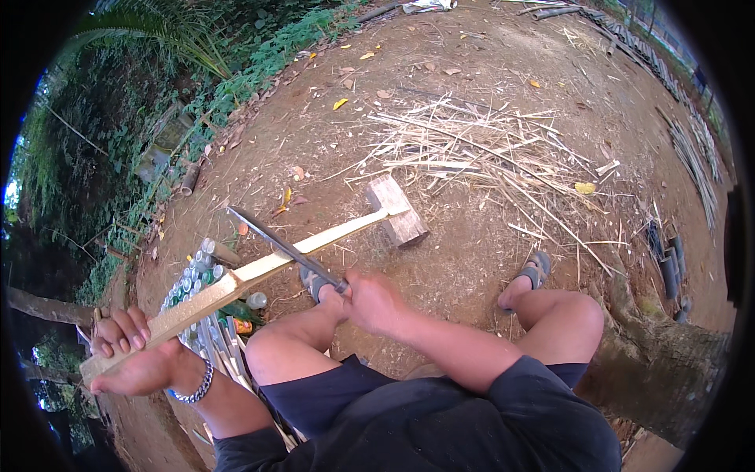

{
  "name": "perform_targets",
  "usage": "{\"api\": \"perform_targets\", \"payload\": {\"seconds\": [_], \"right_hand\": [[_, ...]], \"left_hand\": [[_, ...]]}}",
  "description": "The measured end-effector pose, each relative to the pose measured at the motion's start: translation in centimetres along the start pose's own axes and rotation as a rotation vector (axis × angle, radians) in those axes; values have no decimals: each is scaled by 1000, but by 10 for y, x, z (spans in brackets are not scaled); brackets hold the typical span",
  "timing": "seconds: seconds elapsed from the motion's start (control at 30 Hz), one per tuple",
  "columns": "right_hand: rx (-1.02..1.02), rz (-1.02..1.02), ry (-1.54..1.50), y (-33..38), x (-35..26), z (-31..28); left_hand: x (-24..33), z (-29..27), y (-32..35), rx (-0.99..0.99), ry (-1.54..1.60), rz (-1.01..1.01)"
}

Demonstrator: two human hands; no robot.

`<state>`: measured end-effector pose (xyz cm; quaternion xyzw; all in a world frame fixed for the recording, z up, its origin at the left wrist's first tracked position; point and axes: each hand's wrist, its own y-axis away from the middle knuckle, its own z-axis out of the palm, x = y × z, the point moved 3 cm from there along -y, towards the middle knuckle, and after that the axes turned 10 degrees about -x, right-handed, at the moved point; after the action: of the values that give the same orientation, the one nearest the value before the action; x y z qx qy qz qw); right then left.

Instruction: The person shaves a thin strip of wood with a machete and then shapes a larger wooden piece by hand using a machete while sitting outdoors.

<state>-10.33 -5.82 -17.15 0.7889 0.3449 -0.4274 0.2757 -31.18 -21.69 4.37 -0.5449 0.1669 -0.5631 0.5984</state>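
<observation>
My left hand point(145, 358) grips the thick lower end of a long, pale piece of wood point(200, 303), its fingers curled over the top side. The piece slants up to the right, narrows past a notch near its middle, and its thin far end lies on a squared wooden block point(407, 228) on the ground. In my closed right hand point(376, 300) is the handle of a long knife point(267, 234) with a dark blade. The blade lies across the pale piece just beyond the notch, its tip pointing up to the left.
A heap of split strips and shavings point(472, 149) covers the dirt ahead. Many glass bottles point(193, 275) and some pale slats point(228, 350) are beside my left leg. A tree trunk point(653, 362) stands at the right, near dark tubes point(670, 263). Green plants point(197, 47) border the left.
</observation>
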Motion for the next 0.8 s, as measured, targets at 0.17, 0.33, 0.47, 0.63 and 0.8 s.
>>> {"api": "perform_targets", "payload": {"seconds": [0.17,0.33,0.47,0.63,0.8], "right_hand": [[-23,87,46,6,22,10],[48,259,108,2,76,4],[-114,93,61,11,8,-4],[-52,328,25,-15,82,-13],[-80,-89,126,2,7,-9]], "left_hand": [[4,11,20,9,17,24],[6,17,19,64,-2,36],[6,18,18,38,9,23],[4,26,16,43,-4,10],[2,27,12,18,-24,4]]}}
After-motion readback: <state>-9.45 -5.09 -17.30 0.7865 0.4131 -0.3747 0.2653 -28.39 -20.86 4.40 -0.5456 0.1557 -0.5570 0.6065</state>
